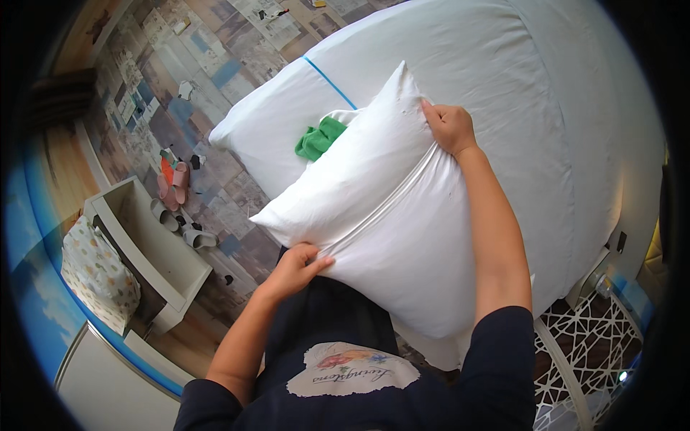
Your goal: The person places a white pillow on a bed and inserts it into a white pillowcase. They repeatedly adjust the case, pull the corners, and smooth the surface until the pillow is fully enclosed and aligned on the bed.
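Shirt [445, 395] runs offscreen; pillow [392, 219] partly hides green cloth [318, 141].

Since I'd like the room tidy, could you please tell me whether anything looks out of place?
Two things: a crumpled green cloth lies beside the held pillow, standing out against the white bedding, and slippers sit at mixed angles on the floor instead of neatly lined up.
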### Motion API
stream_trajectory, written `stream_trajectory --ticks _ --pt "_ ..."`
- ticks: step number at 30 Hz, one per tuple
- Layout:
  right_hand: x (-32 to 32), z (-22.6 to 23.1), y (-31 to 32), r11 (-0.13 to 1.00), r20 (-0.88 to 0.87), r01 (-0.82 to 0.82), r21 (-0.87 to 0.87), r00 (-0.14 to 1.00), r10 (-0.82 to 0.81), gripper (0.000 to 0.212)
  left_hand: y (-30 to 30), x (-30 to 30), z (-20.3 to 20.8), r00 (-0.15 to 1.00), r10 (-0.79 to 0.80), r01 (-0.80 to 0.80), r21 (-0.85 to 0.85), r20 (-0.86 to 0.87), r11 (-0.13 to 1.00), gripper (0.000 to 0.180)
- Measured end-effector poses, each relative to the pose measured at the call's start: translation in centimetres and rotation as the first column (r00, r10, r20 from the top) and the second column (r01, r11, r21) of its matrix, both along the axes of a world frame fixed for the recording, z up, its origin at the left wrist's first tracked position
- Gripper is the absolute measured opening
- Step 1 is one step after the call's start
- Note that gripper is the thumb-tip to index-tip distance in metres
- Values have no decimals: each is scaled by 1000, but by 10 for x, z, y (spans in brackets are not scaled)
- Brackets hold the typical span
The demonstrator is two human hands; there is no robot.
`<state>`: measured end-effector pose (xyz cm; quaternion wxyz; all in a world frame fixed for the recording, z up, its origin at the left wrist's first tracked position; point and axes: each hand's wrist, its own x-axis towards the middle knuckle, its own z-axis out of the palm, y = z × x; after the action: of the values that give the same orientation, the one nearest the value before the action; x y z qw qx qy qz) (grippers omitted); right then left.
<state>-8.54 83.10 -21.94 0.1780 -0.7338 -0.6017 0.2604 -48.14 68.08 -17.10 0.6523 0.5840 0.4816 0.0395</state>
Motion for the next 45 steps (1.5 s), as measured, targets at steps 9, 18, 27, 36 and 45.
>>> stream_trajectory --ticks 9,18,27,36,45 --pt "5 5 -3 962 173 -226 153 965 199 51 -20 -18 -17 978 42 19 287 -207 958 36" --pt "-75 78 -74 905 222 -115 411 975 23 35 -12 68 46 984 175 -116 728 -6 676 39" --pt "-105 74 -235 974 505 199 -110 855 -118 66 -3 126 -36 929 -9 289 707 -371 645 77" --pt "-29 29 -405 668 645 744 25 499 -579 69 -10 138 -19 931 -16 307 760 -364 572 64" --pt "-49 19 -302 822 401 560 103 733 -549 61 -14 229 -19 779 -382 618 709 -497 338 68"
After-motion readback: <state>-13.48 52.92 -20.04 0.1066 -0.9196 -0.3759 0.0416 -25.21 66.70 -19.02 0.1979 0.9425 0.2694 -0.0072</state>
